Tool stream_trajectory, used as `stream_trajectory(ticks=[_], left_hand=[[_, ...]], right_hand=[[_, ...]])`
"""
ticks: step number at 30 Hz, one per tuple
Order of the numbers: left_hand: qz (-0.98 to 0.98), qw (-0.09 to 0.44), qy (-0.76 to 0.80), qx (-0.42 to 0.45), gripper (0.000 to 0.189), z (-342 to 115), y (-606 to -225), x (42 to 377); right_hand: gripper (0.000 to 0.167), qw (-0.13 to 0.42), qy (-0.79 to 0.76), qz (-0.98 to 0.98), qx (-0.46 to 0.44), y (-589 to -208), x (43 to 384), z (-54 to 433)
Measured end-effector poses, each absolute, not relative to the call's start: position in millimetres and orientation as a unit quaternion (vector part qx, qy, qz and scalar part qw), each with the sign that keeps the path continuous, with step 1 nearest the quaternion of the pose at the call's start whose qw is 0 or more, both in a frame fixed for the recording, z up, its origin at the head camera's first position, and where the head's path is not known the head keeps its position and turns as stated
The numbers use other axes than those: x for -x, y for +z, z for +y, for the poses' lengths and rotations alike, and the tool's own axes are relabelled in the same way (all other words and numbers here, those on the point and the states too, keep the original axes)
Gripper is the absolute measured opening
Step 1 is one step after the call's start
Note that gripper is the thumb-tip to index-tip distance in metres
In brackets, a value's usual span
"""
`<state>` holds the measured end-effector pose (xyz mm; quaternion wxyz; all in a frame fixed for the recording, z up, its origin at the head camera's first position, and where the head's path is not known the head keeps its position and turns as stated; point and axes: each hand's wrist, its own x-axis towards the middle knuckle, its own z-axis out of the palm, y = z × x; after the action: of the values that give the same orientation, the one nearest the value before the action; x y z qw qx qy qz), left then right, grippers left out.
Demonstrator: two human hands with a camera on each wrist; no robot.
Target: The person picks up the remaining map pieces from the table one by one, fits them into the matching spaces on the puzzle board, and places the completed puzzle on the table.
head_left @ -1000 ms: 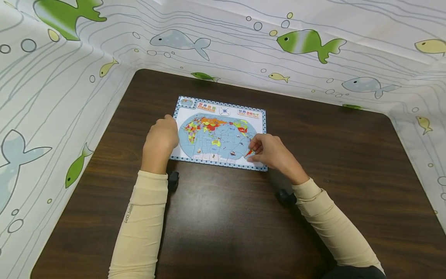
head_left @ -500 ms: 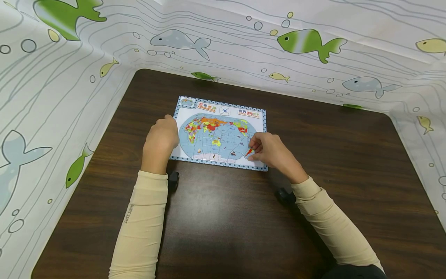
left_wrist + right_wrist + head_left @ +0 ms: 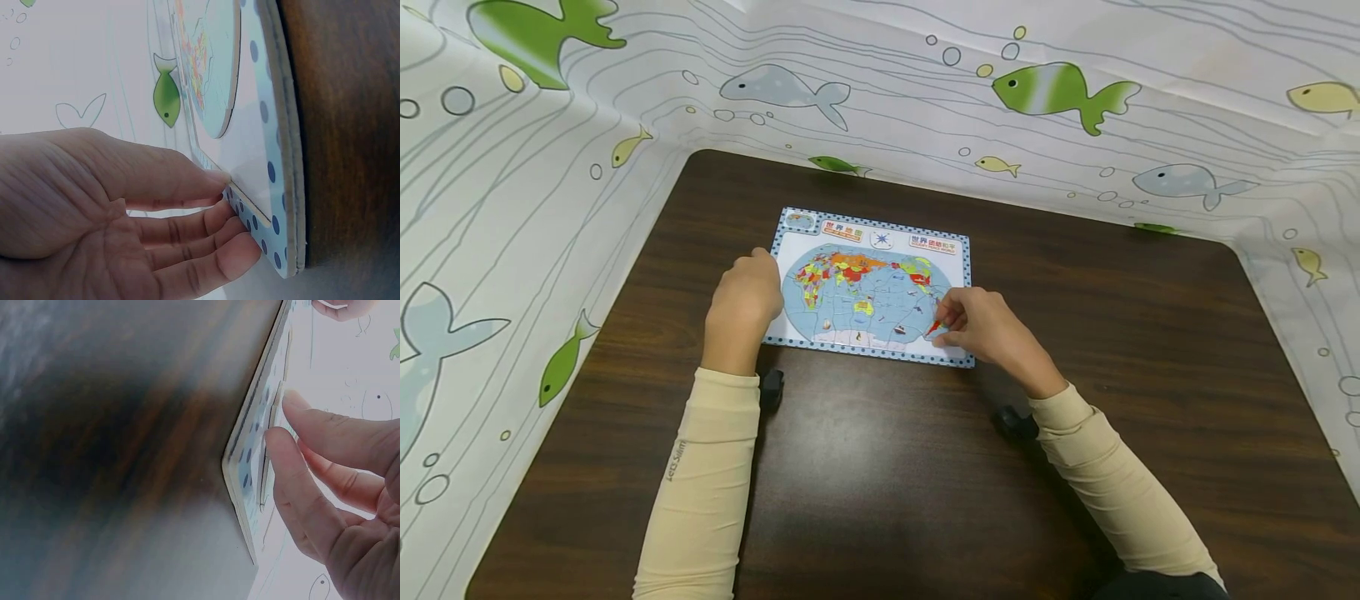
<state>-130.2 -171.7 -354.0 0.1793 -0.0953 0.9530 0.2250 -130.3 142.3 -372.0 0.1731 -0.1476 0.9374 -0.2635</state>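
Observation:
A world map jigsaw puzzle [image 3: 880, 312], with a blue dotted border and Chinese lettering along its top, lies flat on the table. My left hand [image 3: 745, 292] grips its left edge. In the left wrist view the thumb [image 3: 187, 178] presses on the border and the curled fingers [image 3: 237, 256] lie along the edge. My right hand [image 3: 985, 325] is over the lower right of the map, its thumb and fingers around a puzzle piece [image 3: 934, 327] with a red patch. In the right wrist view the fingertips [image 3: 279, 439] sit right at this piece's raised edge.
The dark wood table [image 3: 865, 467] is bordered at the back and sides by a white sheet [image 3: 917, 108] printed with fish and bubbles. Black wrist devices [image 3: 771, 390] sit below both wrists.
Both hands stay almost in place. Between the right fingers a little less of the puzzle piece shows than half a second ago.

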Motion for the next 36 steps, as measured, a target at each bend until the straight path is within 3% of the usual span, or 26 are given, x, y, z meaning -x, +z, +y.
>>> stream_trajectory(ticks=[36], left_hand=[[0.954, 0.178, 0.220, 0.094, 0.057, -171.8, -355.6, 131.8]], right_hand=[[0.029, 0.175, -0.217, 0.955, 0.099, -354.9, 118.6, 220.7]])
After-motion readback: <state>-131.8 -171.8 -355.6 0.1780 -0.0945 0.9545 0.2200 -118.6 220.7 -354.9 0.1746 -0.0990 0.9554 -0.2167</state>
